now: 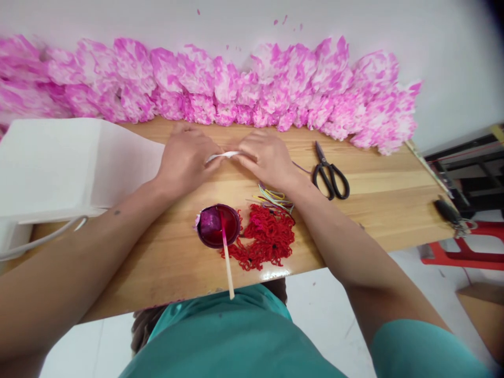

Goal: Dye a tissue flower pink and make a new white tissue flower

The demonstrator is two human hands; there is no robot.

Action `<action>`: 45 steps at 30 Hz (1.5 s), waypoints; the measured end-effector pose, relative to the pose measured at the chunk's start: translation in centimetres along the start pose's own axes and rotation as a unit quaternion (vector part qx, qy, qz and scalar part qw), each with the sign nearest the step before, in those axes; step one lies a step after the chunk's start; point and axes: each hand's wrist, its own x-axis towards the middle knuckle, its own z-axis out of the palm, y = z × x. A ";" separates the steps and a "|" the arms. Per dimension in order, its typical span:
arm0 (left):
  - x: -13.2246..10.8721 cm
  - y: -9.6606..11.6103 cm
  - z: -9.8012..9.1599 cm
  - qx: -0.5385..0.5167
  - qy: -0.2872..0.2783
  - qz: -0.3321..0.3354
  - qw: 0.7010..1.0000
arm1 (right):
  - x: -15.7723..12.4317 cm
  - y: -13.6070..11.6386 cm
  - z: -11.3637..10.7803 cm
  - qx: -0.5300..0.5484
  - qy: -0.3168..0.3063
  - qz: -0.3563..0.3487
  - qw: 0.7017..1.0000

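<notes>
Both hands lie palm-down, knuckles up, at the far side of the worktop [374, 210]. Left hand [185, 157] and right hand [268, 156] each pinch one end of a folded white paper strip [223, 155] stretched between them. Black scissors [331, 176] lie just right.

A wooden table [394, 210] stands against a white wall [433, 42], red stool [452, 260] beside it.
</notes>
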 end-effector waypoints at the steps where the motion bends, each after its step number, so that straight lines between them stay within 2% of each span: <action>1: 0.0 0.0 0.1 -0.008 0.002 -0.006 1.000 | 0.0 -0.2 0.0 -0.006 -0.001 0.012 1.000; 4: -0.1 -0.1 0.2 -0.033 0.006 -0.030 0.999 | 0.1 0.0 -0.1 -0.013 -0.007 0.039 0.999; 7: -0.1 -0.3 0.3 -0.049 0.010 -0.041 0.998 | -0.1 1.4 -0.5 -0.013 0.004 0.065 0.998; 11: -0.1 -0.5 0.1 -0.032 0.004 -0.030 0.999 | -0.4 2.7 -1.4 -0.011 0.080 0.107 0.991; 13: 0.0 -0.3 0.1 -0.026 -0.008 -0.019 0.999 | -0.3 2.3 -1.6 -0.010 0.096 0.091 0.991; 18: 0.1 0.2 0.1 -0.030 -0.032 -0.013 0.999 | 0.2 -0.4 -0.9 -0.022 0.002 -0.020 1.000; 21: 0.1 0.2 0.1 -0.039 -0.030 -0.020 0.999 | 0.3 -0.9 -0.3 -0.024 -0.021 0.001 1.000; 27: 0.0 -0.5 -0.3 0.018 -0.011 -0.015 1.000 | -0.2 0.4 -0.5 -0.020 0.025 0.053 0.998; 31: 0.1 -0.6 -0.4 0.036 -0.024 -0.013 0.999 | -0.2 0.7 -0.6 -0.017 0.023 0.055 0.998; 34: 0.1 -0.7 -0.5 0.007 -0.024 -0.030 0.999 | -0.2 0.7 -0.8 -0.016 0.021 0.056 0.998; 37: 0.2 -0.6 -0.5 -0.063 -0.005 -0.082 0.995 | -0.2 0.8 -1.0 -0.030 0.034 0.057 0.997; 42: 0.1 -0.1 -0.8 -0.246 0.036 -0.185 0.951 | -0.4 1.2 -1.3 -0.055 0.066 0.050 0.995; 45: 0.1 0.2 -0.9 -0.222 0.052 -0.188 0.955 | -0.4 1.1 -1.2 -0.066 0.070 0.045 0.994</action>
